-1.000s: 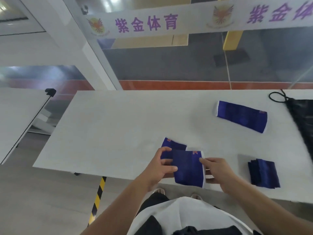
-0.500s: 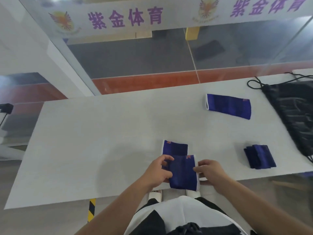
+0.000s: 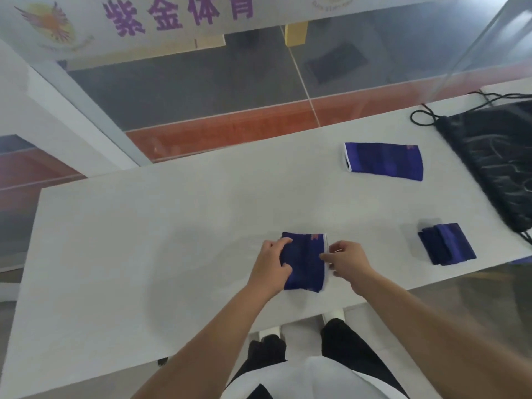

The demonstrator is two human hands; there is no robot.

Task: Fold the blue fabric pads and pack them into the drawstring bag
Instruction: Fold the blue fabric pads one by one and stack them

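Observation:
A blue fabric pad with a white edge lies doubled over near the front edge of the white table. My left hand grips its left side with curled fingers. My right hand pinches its white right edge. A second blue pad lies unfolded farther back on the right. A folded blue pad sits at the front right. The black drawstring bag lies flat at the table's right end, its cord looped toward the back.
Beyond the table's far edge stands a glass wall with a white banner of purple characters. The table's front edge runs just below my hands, with my legs and shoes under it.
The pad's near half has been laid over the far half, so the far flap no longer sticks out. Both hands moved slightly away from me with it. The view has shifted left.

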